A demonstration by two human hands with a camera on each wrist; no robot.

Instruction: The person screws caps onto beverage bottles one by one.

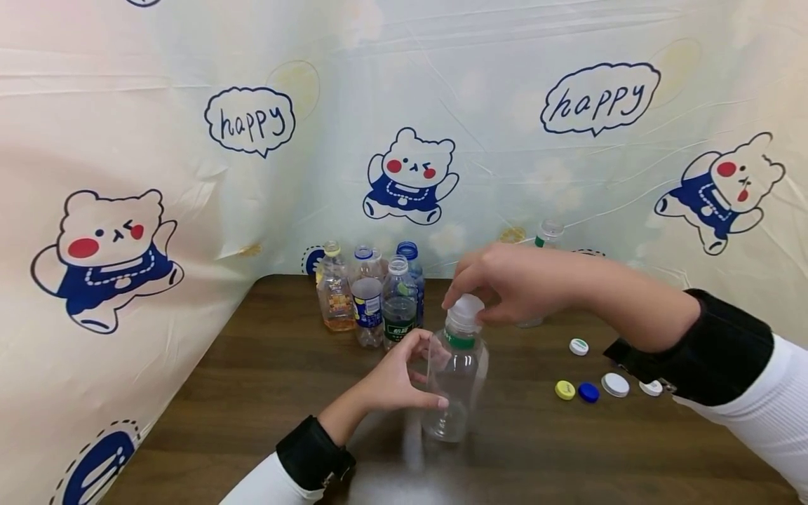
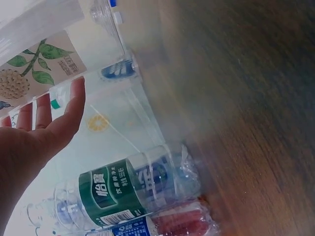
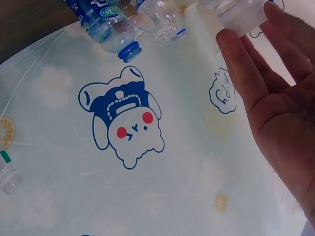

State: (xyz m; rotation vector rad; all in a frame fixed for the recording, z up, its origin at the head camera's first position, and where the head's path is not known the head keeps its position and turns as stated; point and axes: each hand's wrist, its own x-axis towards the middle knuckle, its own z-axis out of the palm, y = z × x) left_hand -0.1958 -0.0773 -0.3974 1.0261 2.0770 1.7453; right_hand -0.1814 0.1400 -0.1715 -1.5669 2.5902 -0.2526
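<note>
A clear plastic bottle (image 1: 456,389) with a green band below its neck stands upright on the table in front of me. My left hand (image 1: 404,375) holds its side, thumb in front and fingers behind. At the bottle's top, my right hand (image 1: 508,284) pinches a translucent white cap (image 1: 466,308) between thumb and fingers; the right wrist view shows this cap (image 3: 241,17) at the fingertips. A plant drawing on the bottle's label (image 2: 42,64) appears in the left wrist view, above the left fingers (image 2: 74,105).
Several uncapped bottles (image 1: 399,301) stand together at the back left. Another clear bottle (image 1: 550,231) is partly hidden behind my right hand. To the right lie loose caps, including a yellow cap (image 1: 564,390), a blue cap (image 1: 588,392) and a white cap (image 1: 615,384). A printed cloth (image 1: 492,168) hangs behind.
</note>
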